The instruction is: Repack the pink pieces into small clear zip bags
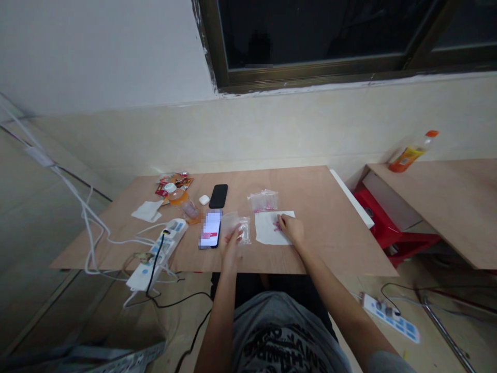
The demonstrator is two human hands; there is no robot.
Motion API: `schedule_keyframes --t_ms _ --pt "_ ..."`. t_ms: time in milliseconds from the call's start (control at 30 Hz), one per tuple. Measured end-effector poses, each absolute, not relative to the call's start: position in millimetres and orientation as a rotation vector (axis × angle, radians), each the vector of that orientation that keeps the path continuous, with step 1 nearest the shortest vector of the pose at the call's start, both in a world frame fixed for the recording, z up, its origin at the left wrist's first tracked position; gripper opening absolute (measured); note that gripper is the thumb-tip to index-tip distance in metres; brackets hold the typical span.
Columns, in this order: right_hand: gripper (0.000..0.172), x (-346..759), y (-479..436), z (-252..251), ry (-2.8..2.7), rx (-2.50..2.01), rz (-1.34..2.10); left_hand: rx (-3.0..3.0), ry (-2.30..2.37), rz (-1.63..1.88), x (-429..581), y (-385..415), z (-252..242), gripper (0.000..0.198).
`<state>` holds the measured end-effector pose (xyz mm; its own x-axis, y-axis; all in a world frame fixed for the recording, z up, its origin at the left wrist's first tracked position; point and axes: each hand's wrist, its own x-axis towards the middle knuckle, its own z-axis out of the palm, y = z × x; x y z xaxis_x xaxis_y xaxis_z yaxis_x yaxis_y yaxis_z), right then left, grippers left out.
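My left grip (232, 243) looks clamped on a clear plastic bag (231, 224); rightward, my right grip (290, 229) sits on white paper (266, 233), closure unclear.

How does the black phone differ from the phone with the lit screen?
The black phone shows a dark surface, while the lit phone glows white and pink. The black phone lies farther from the person; the lit phone lies nearer, beside the left hand. Both lie flat on the plywood table.
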<state>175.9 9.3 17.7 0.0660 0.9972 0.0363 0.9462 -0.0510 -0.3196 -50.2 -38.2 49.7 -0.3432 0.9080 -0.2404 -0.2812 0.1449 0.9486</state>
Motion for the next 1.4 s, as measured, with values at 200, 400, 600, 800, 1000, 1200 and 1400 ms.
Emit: schedule_keyframes --t_ms 200,400,600,800,1000,1200,1400 --pt "0.042 172 9 20 -2.053 -2.087 0.267 0.585 1.306 1.400 -40 -42 30 0.039" --pt "0.038 172 10 20 -2.067 -2.071 0.251 0.615 1.432 1.283 -49 -52 27 0.051" --pt "0.036 172 10 20 -2.052 -2.070 0.215 0.910 1.690 1.060 -69 -71 43 0.088" --pt "0.035 172 9 19 -2.045 -2.058 0.198 1.571 2.057 0.892 -77 -67 59 0.064" --pt "0.033 173 10 16 -2.074 -2.046 0.132 2.268 1.864 0.673 -55 -17 50 0.067" --pt "0.033 173 11 13 -2.074 -2.001 0.067 2.393 1.763 0.478 -53 12 27 0.055" --pt "0.033 174 10 13 -2.053 -1.984 0.074 2.337 1.966 0.427 -53 15 9 0.048"
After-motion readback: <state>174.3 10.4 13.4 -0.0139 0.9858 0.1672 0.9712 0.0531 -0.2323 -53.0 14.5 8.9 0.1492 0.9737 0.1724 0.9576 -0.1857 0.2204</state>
